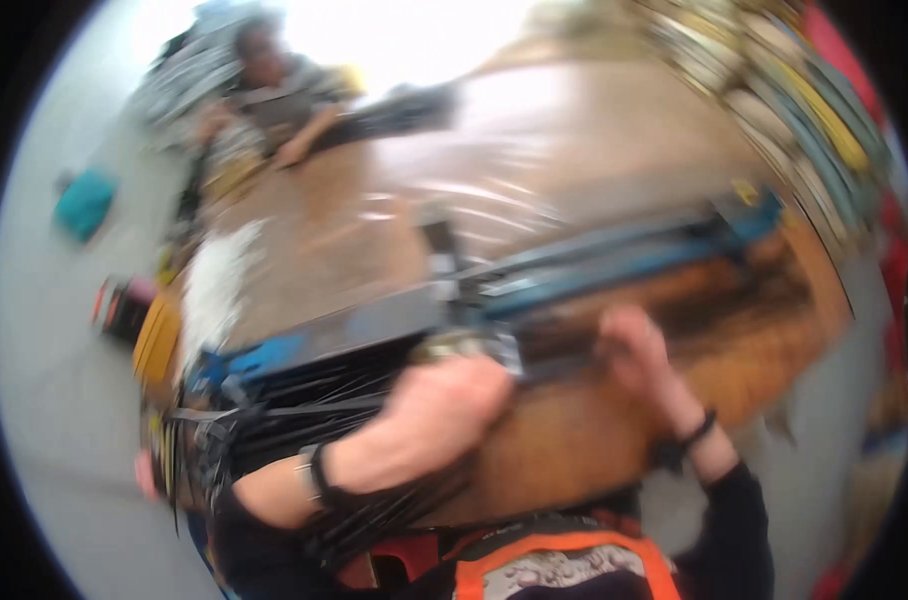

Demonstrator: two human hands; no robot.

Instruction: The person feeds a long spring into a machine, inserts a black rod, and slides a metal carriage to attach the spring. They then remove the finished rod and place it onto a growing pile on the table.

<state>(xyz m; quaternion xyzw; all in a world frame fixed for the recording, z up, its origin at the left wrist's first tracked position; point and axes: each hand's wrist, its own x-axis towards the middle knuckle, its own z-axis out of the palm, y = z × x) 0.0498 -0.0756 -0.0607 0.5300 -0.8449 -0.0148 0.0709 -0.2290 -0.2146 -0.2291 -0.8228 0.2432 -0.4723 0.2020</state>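
Motion smears the picture. My left hand (pixel 464 392) is curled like a fist at the middle of the wooden table, against a small greenish-metal part (pixel 449 347); what its fingers hold is hidden. To the right, my right hand (pixel 634 345) is raised over the tabletop with its fingers stretched out and nothing visible in it. A long blue and black bar (pixel 634 262) runs across the table just beyond my hands. Left of the bar lies a grey flat metal piece (pixel 369 330). Many thin black strips (pixel 314 430) lie in a bundle under and beside my left forearm.
Shiny clear plastic sheeting (pixel 514 190) covers the table's far part. A person (pixel 274 95) sits at the far left. White material (pixel 219 290) and a yellow piece (pixel 157 338) are at the left edge. Stacked bundles (pixel 774 110) stand far right; a teal object (pixel 86 205) is on the floor.
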